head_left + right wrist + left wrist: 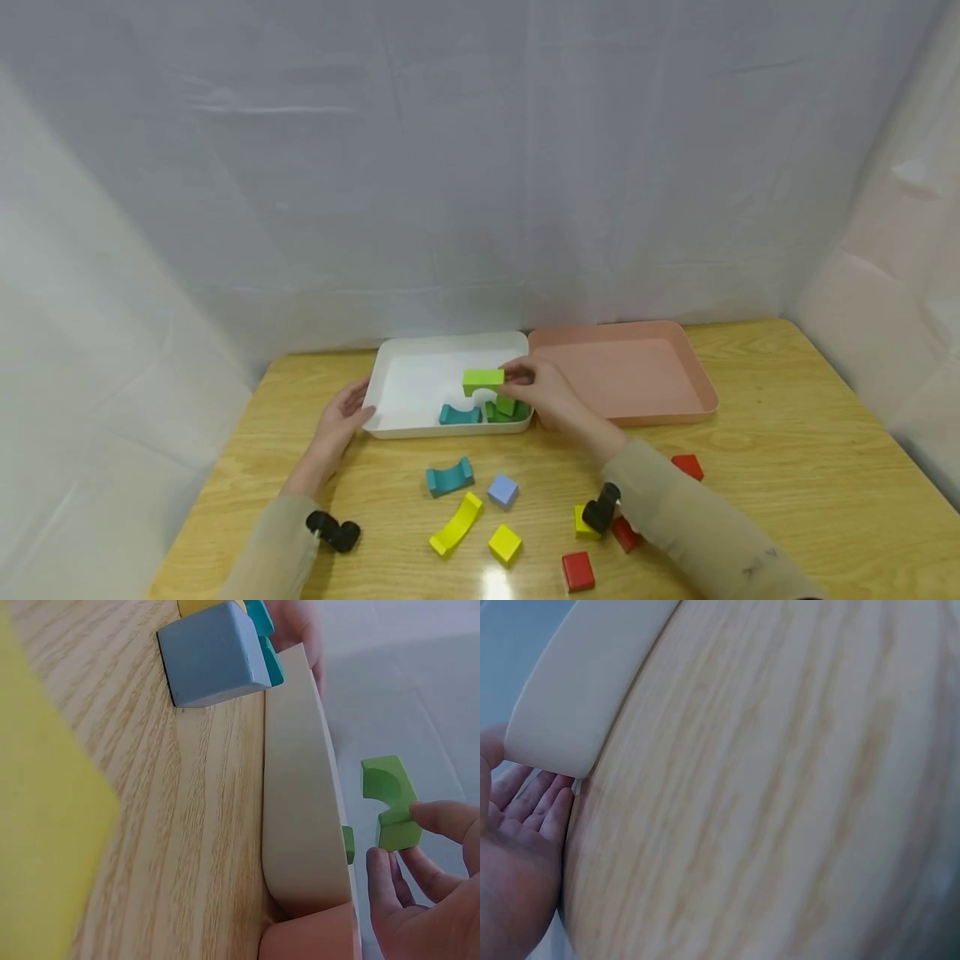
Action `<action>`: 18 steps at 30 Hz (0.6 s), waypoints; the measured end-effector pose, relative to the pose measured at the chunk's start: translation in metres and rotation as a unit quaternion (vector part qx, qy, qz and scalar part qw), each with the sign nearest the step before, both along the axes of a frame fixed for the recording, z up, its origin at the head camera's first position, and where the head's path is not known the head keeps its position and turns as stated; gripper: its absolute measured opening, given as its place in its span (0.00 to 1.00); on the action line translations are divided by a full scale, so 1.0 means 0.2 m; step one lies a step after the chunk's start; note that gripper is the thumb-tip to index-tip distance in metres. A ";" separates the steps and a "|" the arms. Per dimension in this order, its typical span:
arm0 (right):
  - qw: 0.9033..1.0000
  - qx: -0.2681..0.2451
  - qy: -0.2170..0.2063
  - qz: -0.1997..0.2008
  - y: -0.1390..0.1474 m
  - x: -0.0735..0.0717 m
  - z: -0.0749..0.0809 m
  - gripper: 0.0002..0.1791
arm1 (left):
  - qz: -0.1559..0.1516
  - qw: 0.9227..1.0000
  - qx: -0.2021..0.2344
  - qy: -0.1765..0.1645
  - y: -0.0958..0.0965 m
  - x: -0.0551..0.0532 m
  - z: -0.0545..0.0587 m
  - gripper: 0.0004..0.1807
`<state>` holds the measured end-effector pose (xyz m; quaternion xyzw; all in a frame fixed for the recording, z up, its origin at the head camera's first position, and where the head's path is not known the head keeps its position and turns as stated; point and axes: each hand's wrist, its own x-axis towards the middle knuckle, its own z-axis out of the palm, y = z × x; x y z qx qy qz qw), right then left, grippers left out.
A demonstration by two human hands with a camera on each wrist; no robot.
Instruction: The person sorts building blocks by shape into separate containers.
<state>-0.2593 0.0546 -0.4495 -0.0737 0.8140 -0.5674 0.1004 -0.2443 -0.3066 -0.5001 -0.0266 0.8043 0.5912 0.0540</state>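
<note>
My right hand (546, 390) pinches a light-green arch block (483, 381) by one end, above the right part of the white tray (416, 432). Its notch faces down in the head view; thumb and fingertips on the block (391, 802) show in the right wrist view. Beneath it in the tray lie a teal curved block (460, 416), a darker green curved block (517, 414) and a green block (506, 405) partly hidden by the hand. At the tray's left end, my left hand (339, 423) rests its thumb on the rim, its fingers loosely extended along the outside.
A pink tray (622, 375) adjoins the white one on the right. Nearer me lie a teal curved block (451, 477), a blue cube (503, 491), a yellow curved block (457, 525), a yellow cube (506, 544) and a red cube (578, 572). More blocks lie beside my right sleeve.
</note>
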 end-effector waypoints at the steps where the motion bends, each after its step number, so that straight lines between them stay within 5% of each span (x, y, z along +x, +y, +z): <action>1: 1.000 -0.008 -0.003 -0.003 0.00 0.00 0.00 0.20 | -0.002 1.000 0.000 0.000 0.00 0.00 0.00 0.35; 9: 0.999 -0.041 -0.025 -0.019 -0.04 -0.04 -0.01 0.19 | -0.001 1.000 -0.002 -0.002 0.00 0.00 0.01 0.36; 18: 0.999 -0.004 -0.026 -0.029 -0.06 -0.08 -0.04 0.19 | -0.001 1.000 0.002 -0.003 -0.01 -0.01 -0.01 0.36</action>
